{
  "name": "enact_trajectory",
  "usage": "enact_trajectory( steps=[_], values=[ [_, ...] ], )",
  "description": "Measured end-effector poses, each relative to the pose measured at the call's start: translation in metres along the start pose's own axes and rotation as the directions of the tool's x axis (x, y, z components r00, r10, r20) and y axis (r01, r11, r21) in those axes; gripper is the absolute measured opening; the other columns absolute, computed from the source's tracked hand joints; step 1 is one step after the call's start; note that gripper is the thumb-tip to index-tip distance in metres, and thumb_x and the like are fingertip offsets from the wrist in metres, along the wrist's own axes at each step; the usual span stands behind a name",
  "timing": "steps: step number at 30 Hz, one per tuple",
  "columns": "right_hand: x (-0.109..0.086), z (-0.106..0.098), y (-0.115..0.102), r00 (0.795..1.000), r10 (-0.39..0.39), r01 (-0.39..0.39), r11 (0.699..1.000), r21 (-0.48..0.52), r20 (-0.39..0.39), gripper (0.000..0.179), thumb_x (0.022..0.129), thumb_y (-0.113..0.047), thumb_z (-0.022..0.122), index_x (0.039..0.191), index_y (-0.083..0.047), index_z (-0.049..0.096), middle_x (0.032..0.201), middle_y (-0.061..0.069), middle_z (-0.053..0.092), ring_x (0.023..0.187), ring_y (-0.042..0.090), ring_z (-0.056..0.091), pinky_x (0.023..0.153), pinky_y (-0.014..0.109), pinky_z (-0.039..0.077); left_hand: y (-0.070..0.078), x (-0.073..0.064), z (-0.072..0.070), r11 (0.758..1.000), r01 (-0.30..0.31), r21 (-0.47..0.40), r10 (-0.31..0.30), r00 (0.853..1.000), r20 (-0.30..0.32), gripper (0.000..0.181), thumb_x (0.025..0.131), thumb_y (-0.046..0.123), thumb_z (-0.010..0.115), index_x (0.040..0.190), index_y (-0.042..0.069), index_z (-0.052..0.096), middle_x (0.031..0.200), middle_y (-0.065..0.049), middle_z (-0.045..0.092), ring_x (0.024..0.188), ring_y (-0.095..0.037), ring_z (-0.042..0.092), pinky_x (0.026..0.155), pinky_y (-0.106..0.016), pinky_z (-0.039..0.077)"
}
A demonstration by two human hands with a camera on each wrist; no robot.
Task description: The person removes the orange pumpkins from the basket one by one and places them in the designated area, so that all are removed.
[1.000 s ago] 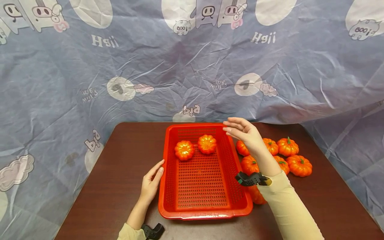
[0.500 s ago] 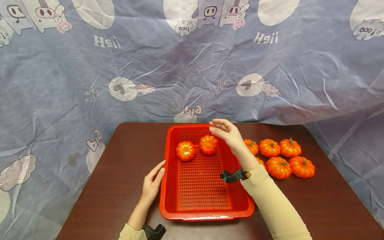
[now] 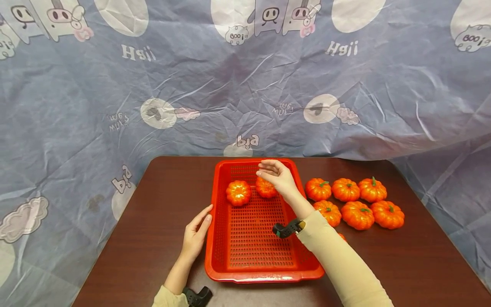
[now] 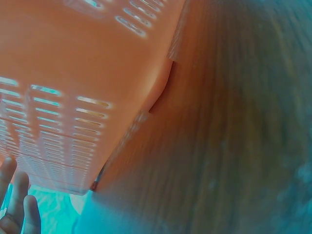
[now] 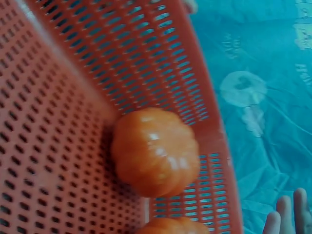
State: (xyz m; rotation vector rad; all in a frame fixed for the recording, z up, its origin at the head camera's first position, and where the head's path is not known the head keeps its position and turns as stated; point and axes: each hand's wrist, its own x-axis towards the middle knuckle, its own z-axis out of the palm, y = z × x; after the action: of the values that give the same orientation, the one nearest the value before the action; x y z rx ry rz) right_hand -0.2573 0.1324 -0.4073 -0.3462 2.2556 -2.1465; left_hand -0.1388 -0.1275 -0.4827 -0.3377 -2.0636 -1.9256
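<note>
A red slotted plastic basket (image 3: 264, 276) stands on the table. My left hand (image 3: 194, 238) rests against its left rim with fingers extended; the left wrist view shows those fingers (image 4: 18, 195) beside the slotted wall. Two small orange pumpkins lie toward the basket's far end: the left pumpkin (image 3: 238, 193) and the right pumpkin (image 3: 265, 190). Over the right one hovers my right hand (image 3: 281, 179), fingers loosely bent and holding nothing, partly covering it from the head camera. In the right wrist view the fingers (image 5: 285, 214) are apart from the nearer pumpkin (image 5: 156, 152).
Several more orange pumpkins (image 3: 357, 215) with green stems sit on the dark brown table (image 3: 414, 264) to the basket's right, one partly hidden by the right sleeve (image 3: 337, 260). Behind the table hangs a wrinkled grey-blue printed cloth (image 3: 230, 72).
My right hand has moved left and slightly lower, from over the basket's right rim to above the right pumpkin inside, uncovering pumpkins on the table. The left hand keeps its place at the rim.
</note>
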Motion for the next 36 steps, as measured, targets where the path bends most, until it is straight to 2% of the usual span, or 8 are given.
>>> enact_trajectory(
  steps=[6, 9, 11, 15, 20, 23, 29, 36],
  values=[
    [-0.007, 0.014, -0.003, 0.994, -0.044, 0.05, 0.997, -0.059, 0.1, 0.049, 0.082, -0.002, 0.071, 0.126, 0.005, 0.049, 0.126, 0.027, 0.052, 0.116, 0.042, 0.049, 0.096, 0.047, 0.042, 0.001, 0.0, 0.0, 1.0, -0.004, -0.015, 0.004, 1.0, 0.003, 0.032, 0.094, 0.0, 0.052, 0.126, -0.006, 0.056, 0.124, -0.022, 0.057, 0.107, -0.004, 0.055, 0.089, -0.017, 0.044],
    [-0.01, 0.024, -0.005, 0.985, -0.09, 0.109, 0.986, -0.127, 0.149, 0.052, 0.08, 0.001, 0.072, 0.125, 0.009, 0.047, 0.125, 0.027, 0.051, 0.117, 0.045, 0.046, 0.099, 0.054, 0.036, 0.001, 0.0, -0.001, 1.0, -0.006, -0.013, 0.006, 1.0, 0.001, 0.032, 0.094, 0.0, 0.052, 0.126, -0.007, 0.056, 0.125, -0.022, 0.056, 0.108, -0.004, 0.055, 0.09, -0.017, 0.043],
    [-0.009, 0.029, 0.003, 0.981, -0.104, 0.13, 0.979, -0.156, 0.161, 0.053, 0.079, 0.0, 0.074, 0.125, 0.008, 0.048, 0.126, 0.026, 0.052, 0.118, 0.043, 0.046, 0.1, 0.053, 0.035, 0.001, 0.001, -0.001, 1.0, -0.007, -0.006, 0.007, 1.0, 0.002, 0.032, 0.094, 0.0, 0.052, 0.126, -0.006, 0.056, 0.125, -0.021, 0.056, 0.11, -0.004, 0.054, 0.092, -0.017, 0.042],
    [-0.002, 0.035, 0.025, 0.984, -0.093, 0.126, 0.967, -0.222, 0.153, 0.059, 0.076, -0.004, 0.077, 0.127, 0.003, 0.048, 0.129, 0.024, 0.05, 0.121, 0.036, 0.045, 0.102, 0.047, 0.036, 0.0, 0.001, -0.002, 1.0, -0.009, 0.006, 0.009, 1.0, 0.004, 0.033, 0.095, 0.002, 0.052, 0.126, -0.005, 0.056, 0.126, -0.02, 0.056, 0.113, -0.005, 0.052, 0.094, -0.017, 0.041],
    [0.001, 0.04, 0.045, 0.989, -0.061, 0.092, 0.967, -0.239, 0.132, 0.07, 0.073, -0.007, 0.081, 0.132, 0.001, 0.045, 0.134, 0.022, 0.047, 0.124, 0.031, 0.044, 0.103, 0.043, 0.036, 0.0, 0.001, -0.002, 1.0, -0.002, 0.003, 0.002, 1.0, 0.008, 0.033, 0.095, 0.002, 0.052, 0.126, -0.006, 0.055, 0.127, -0.019, 0.056, 0.113, -0.006, 0.053, 0.092, -0.017, 0.042],
    [-0.001, 0.042, 0.053, 0.991, -0.05, 0.079, 0.965, -0.251, 0.121, 0.073, 0.071, -0.007, 0.082, 0.133, 0.001, 0.044, 0.135, 0.02, 0.047, 0.125, 0.031, 0.043, 0.104, 0.042, 0.035, 0.0, 0.0, -0.001, 1.0, 0.005, 0.006, -0.005, 1.0, 0.009, 0.033, 0.095, 0.003, 0.052, 0.126, -0.005, 0.056, 0.127, -0.019, 0.056, 0.113, -0.006, 0.052, 0.093, -0.017, 0.042],
    [-0.003, 0.049, 0.064, 0.994, -0.039, 0.072, 0.93, -0.36, 0.098, 0.077, 0.068, -0.01, 0.085, 0.134, -0.004, 0.045, 0.136, 0.012, 0.049, 0.123, 0.027, 0.045, 0.103, 0.039, 0.035, 0.0, -0.001, -0.001, 1.0, 0.013, 0.001, -0.013, 1.0, 0.01, 0.033, 0.095, 0.004, 0.052, 0.127, -0.004, 0.056, 0.128, -0.018, 0.056, 0.112, -0.006, 0.053, 0.091, -0.017, 0.043],
    [-0.004, 0.057, 0.072, 0.996, -0.036, 0.063, 0.912, -0.406, 0.076, 0.083, 0.066, -0.011, 0.086, 0.137, -0.006, 0.043, 0.135, 0.011, 0.046, 0.12, 0.027, 0.046, 0.099, 0.042, 0.039, 0.0, -0.001, -0.001, 1.0, 0.01, 0.002, -0.01, 1.0, 0.007, 0.033, 0.095, 0.003, 0.052, 0.127, -0.004, 0.056, 0.127, -0.018, 0.056, 0.11, -0.005, 0.053, 0.09, -0.017, 0.043]
  ],
)
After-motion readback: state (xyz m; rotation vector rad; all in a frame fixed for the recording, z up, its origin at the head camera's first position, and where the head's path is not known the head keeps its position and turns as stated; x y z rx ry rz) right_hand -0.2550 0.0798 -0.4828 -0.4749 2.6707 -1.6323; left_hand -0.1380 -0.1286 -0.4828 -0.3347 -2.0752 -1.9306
